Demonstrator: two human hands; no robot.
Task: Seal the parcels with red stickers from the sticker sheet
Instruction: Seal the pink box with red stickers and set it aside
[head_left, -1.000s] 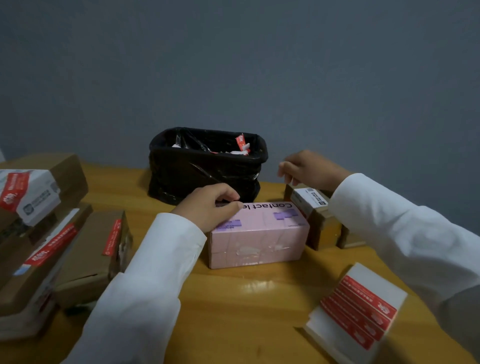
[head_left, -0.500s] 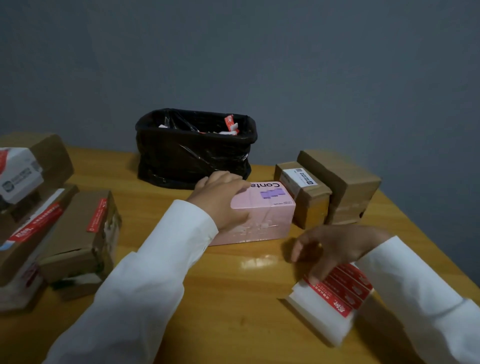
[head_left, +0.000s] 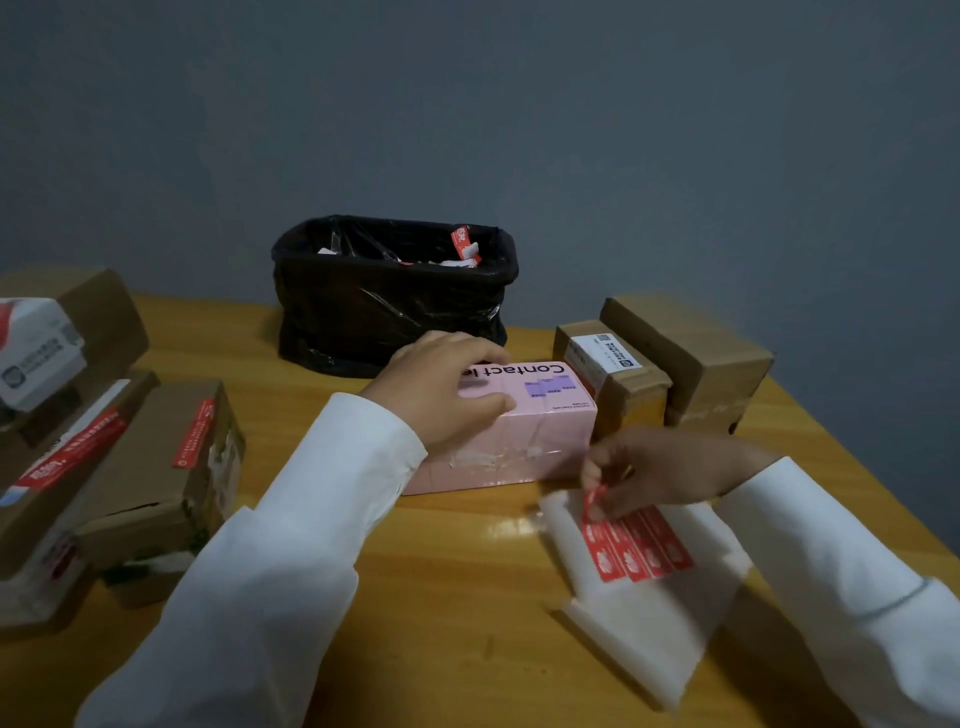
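Peeling a red sticker for the pink box

The right hand (head_left: 670, 470) pinches the lifted end of a red sticker (head_left: 593, 503) at the far left of the row on the white sticker sheet (head_left: 644, 592), which lies near right on the wooden table (head_left: 441, 582). The left hand (head_left: 441, 395) lies flat, fingers spread, on top of the pink contact-lens box (head_left: 524, 415) at centre, steadying it. Next, probably: peel the strip free without curling it and press it across the box's seam. Stickered brown parcels (head_left: 171, 457) are stacked left; plain ones (head_left: 685, 358) wait far right beside a black-lined bin (head_left: 389, 306).
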